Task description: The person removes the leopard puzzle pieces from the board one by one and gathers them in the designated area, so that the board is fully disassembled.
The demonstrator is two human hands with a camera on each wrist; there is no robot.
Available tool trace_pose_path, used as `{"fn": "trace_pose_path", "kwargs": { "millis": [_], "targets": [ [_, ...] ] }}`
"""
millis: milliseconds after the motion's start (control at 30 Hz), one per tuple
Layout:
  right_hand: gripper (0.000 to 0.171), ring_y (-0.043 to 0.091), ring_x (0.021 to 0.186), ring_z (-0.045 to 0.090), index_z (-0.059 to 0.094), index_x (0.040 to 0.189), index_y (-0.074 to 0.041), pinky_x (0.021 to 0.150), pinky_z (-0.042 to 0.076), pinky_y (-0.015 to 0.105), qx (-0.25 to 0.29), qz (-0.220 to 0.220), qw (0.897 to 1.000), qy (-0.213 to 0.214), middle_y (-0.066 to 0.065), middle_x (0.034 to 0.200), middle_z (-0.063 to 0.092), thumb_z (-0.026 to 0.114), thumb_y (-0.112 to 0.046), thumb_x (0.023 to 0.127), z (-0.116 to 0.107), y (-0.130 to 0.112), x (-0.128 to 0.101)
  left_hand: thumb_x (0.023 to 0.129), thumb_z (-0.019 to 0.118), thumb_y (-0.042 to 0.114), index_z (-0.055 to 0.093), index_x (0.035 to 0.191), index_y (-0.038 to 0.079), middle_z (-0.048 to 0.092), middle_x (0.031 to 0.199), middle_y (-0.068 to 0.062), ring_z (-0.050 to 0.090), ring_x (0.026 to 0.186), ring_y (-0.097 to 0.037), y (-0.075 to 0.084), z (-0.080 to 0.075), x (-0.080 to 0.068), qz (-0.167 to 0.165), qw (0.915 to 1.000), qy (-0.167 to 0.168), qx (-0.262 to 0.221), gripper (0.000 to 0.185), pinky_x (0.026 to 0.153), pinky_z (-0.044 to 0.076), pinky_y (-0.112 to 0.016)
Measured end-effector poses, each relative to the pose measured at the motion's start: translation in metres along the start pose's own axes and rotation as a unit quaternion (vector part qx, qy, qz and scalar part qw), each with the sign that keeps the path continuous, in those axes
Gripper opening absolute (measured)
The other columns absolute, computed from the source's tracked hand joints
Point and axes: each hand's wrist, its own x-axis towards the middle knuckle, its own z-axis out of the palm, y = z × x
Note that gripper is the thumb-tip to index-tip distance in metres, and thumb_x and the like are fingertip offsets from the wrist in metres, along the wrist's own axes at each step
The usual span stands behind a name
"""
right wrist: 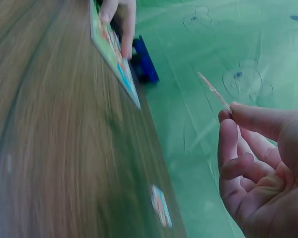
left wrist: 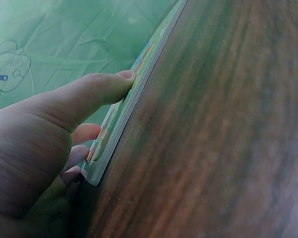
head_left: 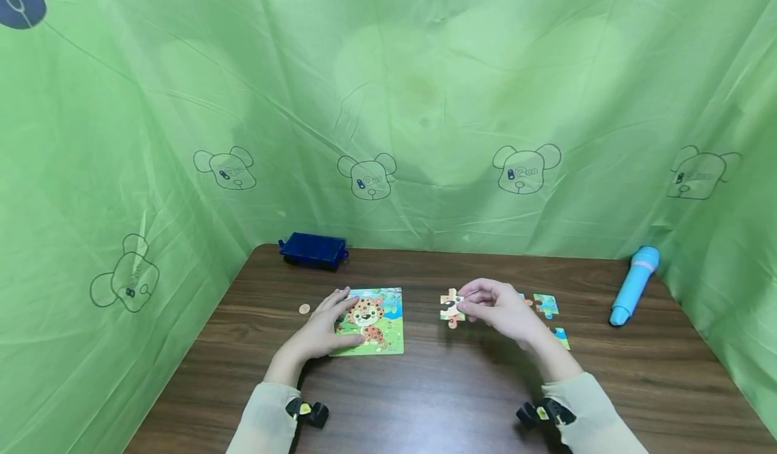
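Note:
My left hand [head_left: 324, 330] rests on the left part of a puzzle board [head_left: 391, 319] that shows a cartoon leopard. Seen from the left wrist, the thumb [left wrist: 97, 89] touches the board's top, with the fingertips near its far end. To the right, a puzzle piece [head_left: 450, 309] is pinched between the thumb and fingers of my right hand [head_left: 496, 307]. The right wrist view shows that puzzle piece [right wrist: 213, 91] edge-on, held above the table. Beyond the right hand lie loose puzzle pieces [head_left: 546, 305], partly hidden by the hand and forearm.
A dark blue box [head_left: 313, 249] stands at the table's back left. Left of the board lies a small round disc [head_left: 304, 309]. A light blue cylinder [head_left: 635, 285] lies at the right. Green cloth [head_left: 425, 103] hangs behind the brown wooden table [head_left: 419, 400].

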Motion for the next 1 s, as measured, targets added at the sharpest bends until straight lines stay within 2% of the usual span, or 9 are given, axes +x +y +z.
{"fn": "trace_pose_path", "kwargs": {
  "millis": [300,533,700,1000],
  "targets": [
    [0.036,0.022,0.082,0.074,0.07,0.127,0.002,0.062,0.055,0.031,-0.029,0.022,0.999,0.028,0.015,0.105,0.079,0.082,-0.019,0.101,-0.056,0.031,-0.021,0.09,0.088,0.053,0.046,0.168,0.014,0.024,0.181,-0.011,0.009,0.168,-0.04,-0.001,0.002,0.002,0.004,1.0,0.003,-0.002,0.096,0.124,0.019,-0.078],
    [0.038,0.028,0.085,0.074,0.067,0.13,0.004,0.065,0.059,0.037,-0.053,0.052,0.997,0.007,0.015,0.106,0.079,0.079,-0.021,0.104,-0.091,0.052,-0.029,0.091,0.088,0.051,0.046,0.168,0.014,0.023,0.181,-0.011,0.009,0.168,-0.039,-0.001,0.001,0.002,-0.004,1.0,0.003,0.002,0.096,0.125,0.018,-0.077],
    [0.038,0.026,0.085,0.074,0.066,0.13,0.005,0.068,0.06,0.036,-0.053,0.056,0.997,-0.006,0.013,0.106,0.079,0.078,-0.02,0.104,-0.1,0.059,-0.03,0.09,0.089,0.051,0.046,0.168,0.015,0.024,0.181,-0.01,0.009,0.169,-0.038,0.0,-0.001,0.0,-0.01,0.9999,0.007,0.003,0.097,0.126,0.019,-0.075],
    [0.03,0.023,0.08,0.071,0.067,0.122,0.005,0.066,0.06,0.035,-0.065,0.042,0.996,-0.032,0.014,0.101,0.077,0.079,-0.014,0.103,-0.097,0.068,-0.032,0.089,0.089,0.052,0.048,0.167,0.014,0.025,0.181,-0.01,0.01,0.169,-0.039,0.001,0.001,0.001,-0.007,1.0,0.005,-0.003,0.096,0.125,0.02,-0.077]
  ]
}}
